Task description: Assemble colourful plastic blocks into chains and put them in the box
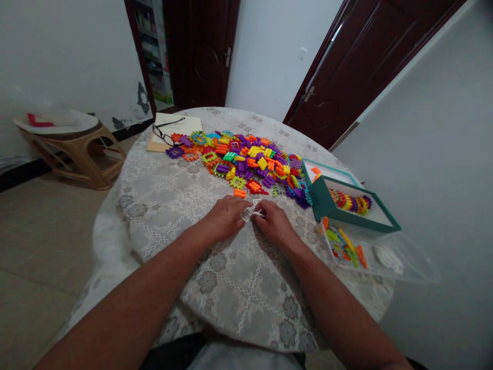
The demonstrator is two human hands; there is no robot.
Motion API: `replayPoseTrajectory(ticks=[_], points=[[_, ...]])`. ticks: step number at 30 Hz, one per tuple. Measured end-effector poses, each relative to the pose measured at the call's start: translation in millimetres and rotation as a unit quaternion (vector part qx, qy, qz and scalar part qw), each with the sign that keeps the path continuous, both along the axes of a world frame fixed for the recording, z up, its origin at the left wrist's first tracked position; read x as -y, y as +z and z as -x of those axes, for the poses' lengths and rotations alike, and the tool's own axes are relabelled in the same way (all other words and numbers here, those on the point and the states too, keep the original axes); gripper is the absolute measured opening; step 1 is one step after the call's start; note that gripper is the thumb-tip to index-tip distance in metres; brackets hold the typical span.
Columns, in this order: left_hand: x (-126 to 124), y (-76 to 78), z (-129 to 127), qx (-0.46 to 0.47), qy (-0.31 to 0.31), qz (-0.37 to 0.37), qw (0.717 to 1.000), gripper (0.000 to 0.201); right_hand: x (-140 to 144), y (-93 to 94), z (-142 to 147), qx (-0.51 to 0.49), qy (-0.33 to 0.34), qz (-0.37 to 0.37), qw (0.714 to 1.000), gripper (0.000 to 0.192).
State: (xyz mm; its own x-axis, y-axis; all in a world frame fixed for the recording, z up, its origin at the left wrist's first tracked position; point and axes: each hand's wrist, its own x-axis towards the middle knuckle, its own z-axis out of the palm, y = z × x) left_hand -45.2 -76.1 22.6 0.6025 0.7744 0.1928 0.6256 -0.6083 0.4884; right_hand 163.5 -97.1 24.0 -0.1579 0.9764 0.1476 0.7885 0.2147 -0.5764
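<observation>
Left hand (225, 218) and right hand (274, 222) both pinch one white lattice piece (250, 211), fingers curled narrow. Teal box (327, 205) contains a multicoloured block chain (351, 202).

grey floral-lace tablecloth (162, 200), multicoloured blocks (246, 159), teal box (327, 205), white piece (250, 211).

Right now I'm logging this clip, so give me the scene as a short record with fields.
left hand: grip on white pieces
right hand: grip on the same white pieces
behind hands: colourful block pile
right side: teal box, plastic bag
far edge: glasses on paper
surface: round table, lace cloth
</observation>
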Motion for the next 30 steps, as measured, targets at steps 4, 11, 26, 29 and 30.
replayPoseTrajectory(ticks=[4, 11, 26, 29, 30], points=[[-2, -2.7, -4, -0.071, 0.010, -0.039, 0.997, 0.023, 0, -3.2, -2, 0.011, 0.018, -0.019, 1.000, 0.003], [-5, -4.3, -5, -0.091, 0.026, -0.057, 0.994, 0.019, 8, -1.3, -5, -0.034, 0.026, -0.001, 0.999, 0.008], [0, 5.4, -6, -0.121, 0.085, -0.041, 0.988, 0.024, 5, 7.9, 3, 0.029, 0.060, 0.080, 0.995, 0.035], [1, 7.5, -7, -0.120, 0.091, -0.029, 0.988, 0.021, 3, 10.3, 7, 0.052, 0.059, 0.091, 0.993, 0.027], [2, 8.1, -7, -0.118, 0.091, -0.022, 0.989, 0.020, 3, 11.0, 9, 0.056, 0.058, 0.094, 0.992, 0.027]])
